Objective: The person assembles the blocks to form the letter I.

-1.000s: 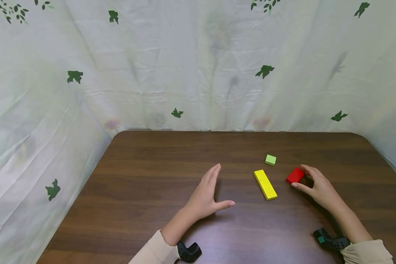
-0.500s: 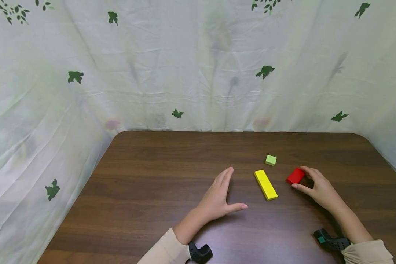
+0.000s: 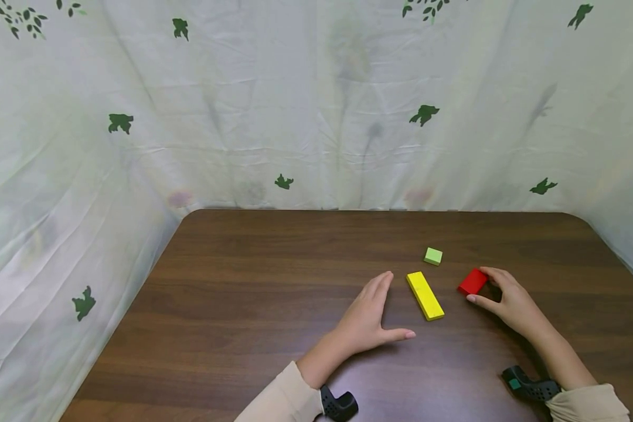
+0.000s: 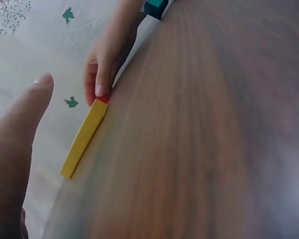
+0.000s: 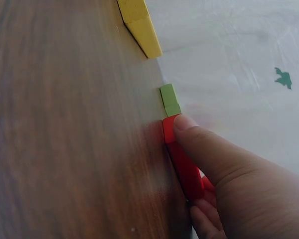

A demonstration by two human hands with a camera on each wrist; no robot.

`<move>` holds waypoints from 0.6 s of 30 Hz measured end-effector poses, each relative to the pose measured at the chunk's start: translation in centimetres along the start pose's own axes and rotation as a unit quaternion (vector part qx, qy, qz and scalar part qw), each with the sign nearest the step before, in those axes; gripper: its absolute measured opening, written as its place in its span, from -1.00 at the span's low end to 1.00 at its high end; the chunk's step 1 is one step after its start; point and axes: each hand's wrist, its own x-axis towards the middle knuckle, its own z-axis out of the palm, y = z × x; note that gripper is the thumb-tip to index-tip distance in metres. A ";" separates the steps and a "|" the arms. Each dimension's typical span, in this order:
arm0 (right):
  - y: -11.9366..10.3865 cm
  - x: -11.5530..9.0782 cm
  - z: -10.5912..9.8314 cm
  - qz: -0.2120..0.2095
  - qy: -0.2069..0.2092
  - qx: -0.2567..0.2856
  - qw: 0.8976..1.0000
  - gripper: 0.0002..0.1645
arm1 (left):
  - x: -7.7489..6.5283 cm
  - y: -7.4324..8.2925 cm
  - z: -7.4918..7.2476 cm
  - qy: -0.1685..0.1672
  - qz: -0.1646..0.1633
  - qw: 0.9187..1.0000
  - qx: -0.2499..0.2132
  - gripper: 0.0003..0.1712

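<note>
In the head view a red block (image 3: 472, 282) lies on the table, pinched between the thumb and fingers of my right hand (image 3: 514, 302). The right wrist view shows my thumb on one end of the red block (image 5: 183, 167) and fingertips at its far end. To its left lies a long yellow block (image 3: 425, 296), flat and slanted. My left hand (image 3: 366, 319) hovers left of the yellow block, fingers straight and thumb spread wide, holding nothing. Behind the yellow block sits a small light-green block (image 3: 433, 256).
The brown wooden table (image 3: 242, 281) has rounded far corners. A pale curtain (image 3: 316, 105) with green bird and leaf prints hangs behind it and along its sides. Each wrist wears a black device, such as the right wrist's camera mount (image 3: 530, 385).
My left hand has moved right across the table toward the yellow block, thumb still spread. The right hand and all the blocks have stayed in place.
</note>
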 end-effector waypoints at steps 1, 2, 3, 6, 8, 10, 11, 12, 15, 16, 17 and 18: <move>0.0 0.0 0.0 0.001 0.000 0.000 1.000 -0.12 | 0.1 0.1 0.1 0.000 0.001 1.000 0.001 0.20; -0.1 0.0 0.0 0.001 -0.001 0.001 1.000 -0.12 | 0.2 0.2 0.3 0.000 0.004 1.000 0.003 0.20; -0.1 -0.1 0.0 0.001 -0.001 0.002 1.000 -0.12 | 0.3 0.3 0.4 0.001 0.005 1.000 0.005 0.20; -0.1 -0.1 0.0 0.001 0.000 0.004 1.000 -0.12 | 0.7 0.5 0.9 0.003 0.007 1.000 0.012 0.20; -0.1 -0.1 0.0 0.001 0.000 0.004 1.000 -0.13 | 1.0 0.5 1.3 0.004 0.010 1.000 0.017 0.20; 0.0 -0.1 0.0 0.001 0.000 0.003 1.000 -0.13 | 1.3 0.6 1.6 0.004 0.009 1.000 0.020 0.19; 0.0 -0.1 0.1 0.001 0.000 0.002 1.000 -0.13 | 1.4 0.6 1.7 0.003 0.007 1.000 0.020 0.19; 0.0 -0.1 0.1 0.001 0.000 0.001 1.000 -0.13 | 1.6 0.7 1.8 0.003 0.006 1.000 0.021 0.19; 0.0 0.0 0.1 0.001 0.000 -0.001 1.000 -0.12 | 2.0 0.9 2.1 0.000 -0.003 1.000 0.021 0.18; 0.1 0.0 0.1 0.001 0.000 -0.002 1.000 -0.12 | 2.1 1.0 2.2 -0.001 -0.006 1.000 0.021 0.18; 0.1 0.0 0.1 0.001 -0.001 -0.001 1.000 -0.12 | 2.2 1.0 2.3 -0.002 -0.009 1.000 0.020 0.18; 0.1 0.0 0.1 0.002 -0.001 0.000 1.000 -0.11 | 2.3 1.1 2.4 -0.004 -0.011 1.000 0.020 0.18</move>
